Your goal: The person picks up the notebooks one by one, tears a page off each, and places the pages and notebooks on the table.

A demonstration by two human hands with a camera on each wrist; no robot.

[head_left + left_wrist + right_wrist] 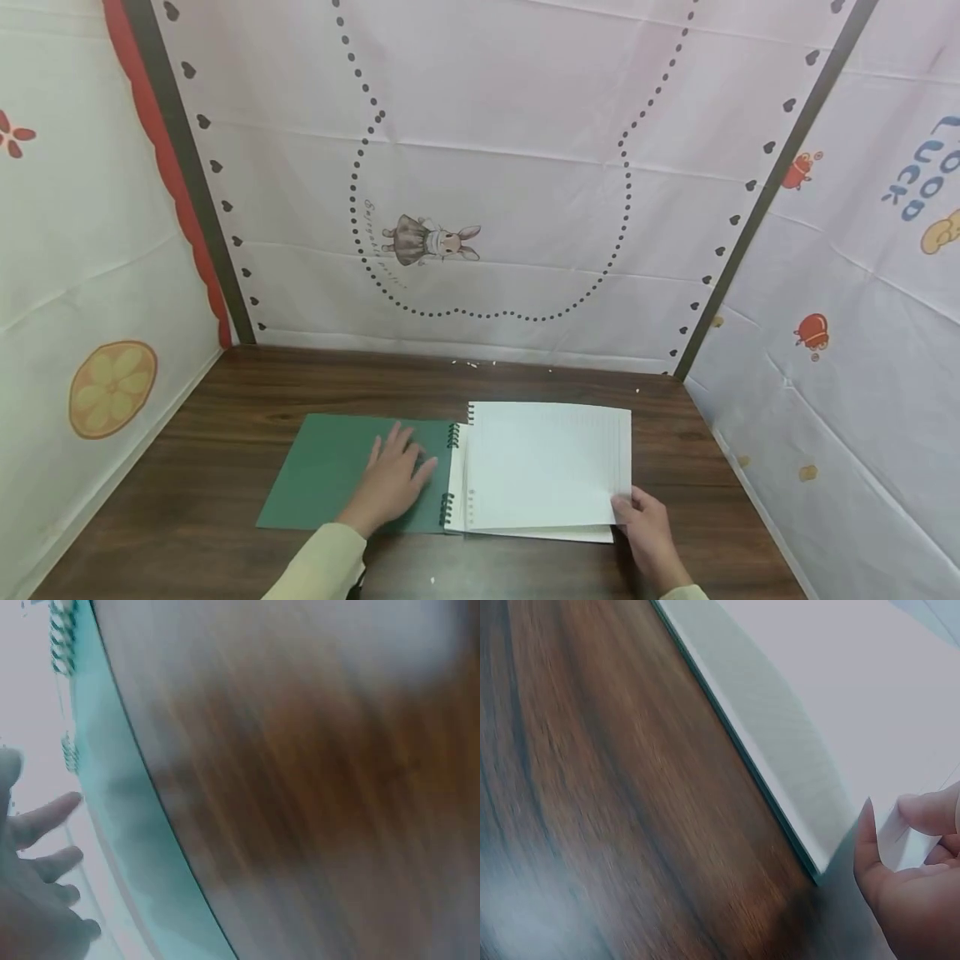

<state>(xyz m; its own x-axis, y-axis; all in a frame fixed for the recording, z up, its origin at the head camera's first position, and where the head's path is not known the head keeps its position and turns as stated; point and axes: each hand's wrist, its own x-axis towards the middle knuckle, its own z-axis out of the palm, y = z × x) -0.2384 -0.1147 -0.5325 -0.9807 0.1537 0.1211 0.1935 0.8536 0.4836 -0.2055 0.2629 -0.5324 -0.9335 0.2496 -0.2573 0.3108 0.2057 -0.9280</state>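
A spiral notebook lies on the table with its dark green cover (337,467) folded out to the left and its pages to the right. Black binding rings (453,435) run between the two. A white lined sheet (547,467) covers most of the pages; its punched left edge sits just right of the rings. My left hand (390,483) is over the green cover, fingers spread and holding nothing. At the sheet's lower right corner, my right hand (648,533) pinches the paper between thumb and fingers. In the right wrist view the pinched sheet edge bends up off the pages beneath.
The dark wooden table (187,517) meets printed cloth walls on three sides. Small white scraps (472,364) lie near the back edge, and another bit (432,580) is near the front.
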